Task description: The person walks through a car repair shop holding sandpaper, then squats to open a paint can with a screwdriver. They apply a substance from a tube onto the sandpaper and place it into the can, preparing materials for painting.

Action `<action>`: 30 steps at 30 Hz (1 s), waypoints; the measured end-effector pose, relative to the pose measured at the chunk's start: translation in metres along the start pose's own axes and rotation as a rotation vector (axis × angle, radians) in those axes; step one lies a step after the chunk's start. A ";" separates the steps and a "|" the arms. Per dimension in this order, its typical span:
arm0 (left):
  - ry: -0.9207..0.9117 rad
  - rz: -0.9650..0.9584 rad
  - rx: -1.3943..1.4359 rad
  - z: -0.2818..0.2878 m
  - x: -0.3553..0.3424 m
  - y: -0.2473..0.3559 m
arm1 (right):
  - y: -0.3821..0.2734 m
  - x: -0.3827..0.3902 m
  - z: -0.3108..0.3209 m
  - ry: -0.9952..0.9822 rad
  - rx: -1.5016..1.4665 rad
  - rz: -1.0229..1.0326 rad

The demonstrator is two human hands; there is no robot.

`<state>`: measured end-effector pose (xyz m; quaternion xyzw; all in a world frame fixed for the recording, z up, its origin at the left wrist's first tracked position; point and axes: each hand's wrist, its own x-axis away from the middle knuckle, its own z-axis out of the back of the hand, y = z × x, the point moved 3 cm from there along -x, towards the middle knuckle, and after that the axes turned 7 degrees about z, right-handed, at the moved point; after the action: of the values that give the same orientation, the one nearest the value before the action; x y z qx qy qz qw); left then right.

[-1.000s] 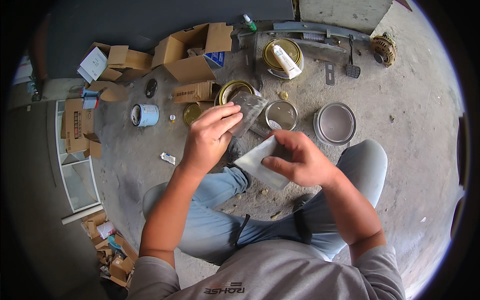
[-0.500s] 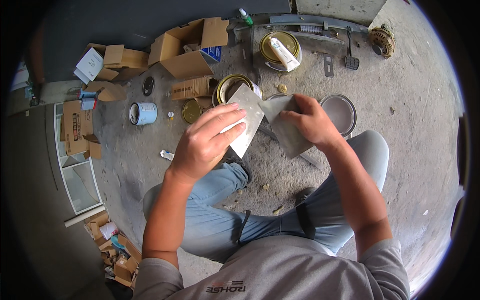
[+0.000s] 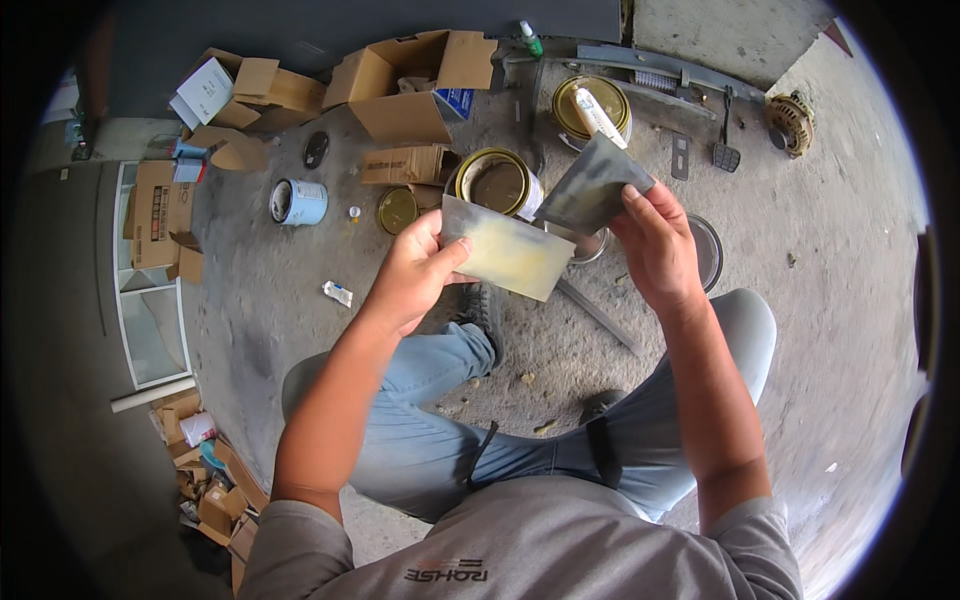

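Concrete floor (image 3: 850, 300) carries brown cardboard boxes (image 3: 405, 85) and open tins (image 3: 497, 182). My left hand (image 3: 415, 270) pinches a yellow-smeared spreader blade (image 3: 508, 260); my right hand (image 3: 655, 245) grips a dark grey blade (image 3: 592, 187).

An open cardboard box (image 3: 410, 85) sits on the concrete floor (image 3: 830, 330) among flattened cartons (image 3: 160, 210). Nearby, an open tin (image 3: 497, 182) stands beside a round lid (image 3: 398, 209); a small blue-and-white can (image 3: 297, 201) lies on its side. A white tube (image 3: 600, 115) rests across another tin (image 3: 590, 105).
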<state>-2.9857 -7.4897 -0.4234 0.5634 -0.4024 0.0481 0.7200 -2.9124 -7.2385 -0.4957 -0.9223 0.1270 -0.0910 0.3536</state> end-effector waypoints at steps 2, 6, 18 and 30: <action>-0.015 0.034 -0.017 -0.004 -0.003 -0.009 | 0.000 0.004 -0.009 -0.117 -0.042 -0.027; 0.073 -0.035 -0.087 0.002 -0.003 -0.009 | 0.001 0.010 -0.011 -0.382 0.392 -0.087; -0.379 0.057 -0.637 -0.047 0.001 -0.031 | 0.028 0.004 -0.045 -0.301 -0.026 -0.253; -0.027 0.096 -0.122 0.021 0.009 -0.033 | 0.079 0.013 0.025 -0.186 1.084 -0.088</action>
<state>-2.9736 -7.5233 -0.4417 0.4990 -0.4408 0.0503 0.7444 -2.9071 -7.2832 -0.5667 -0.6168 -0.0084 -0.0761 0.7834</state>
